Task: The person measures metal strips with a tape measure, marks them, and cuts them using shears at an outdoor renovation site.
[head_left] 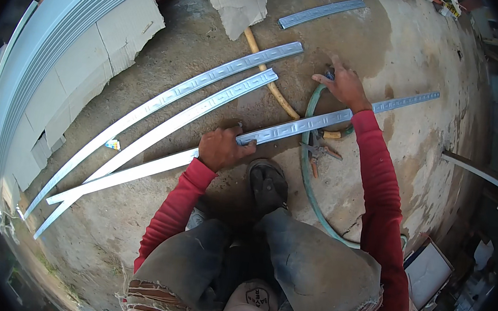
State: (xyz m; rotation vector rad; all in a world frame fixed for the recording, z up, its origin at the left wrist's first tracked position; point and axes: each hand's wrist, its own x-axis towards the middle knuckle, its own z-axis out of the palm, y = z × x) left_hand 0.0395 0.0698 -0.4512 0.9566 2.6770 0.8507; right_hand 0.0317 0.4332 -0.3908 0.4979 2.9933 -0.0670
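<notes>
A long silvery metal channel (pixel 162 164) with a slotted pattern lies diagonally across the floor in front of my feet. My left hand (pixel 220 147) is closed over its middle, fingers curled at the edge. Beyond its right part, my right hand (pixel 348 87) reaches out with thumb and forefinger spread. A small blue object (pixel 329 73) lies between them, partly hidden; I cannot make out its kind or whether the hand touches it. A green hose (pixel 306 154) curves below that hand. Snips (pixel 320 148) and an orange-handled tool (pixel 332 135) lie beside the channel.
Two more metal channels (pixel 165 98) lie to the left, with a short piece (pixel 320 13) farther off. A yellowish wooden stick (pixel 272 89) passes beneath the channels. Stacked grey sheets (pixel 58 29) and torn cardboard (pixel 108 36) line the left. My shoe (pixel 268 184) stands close to the channel.
</notes>
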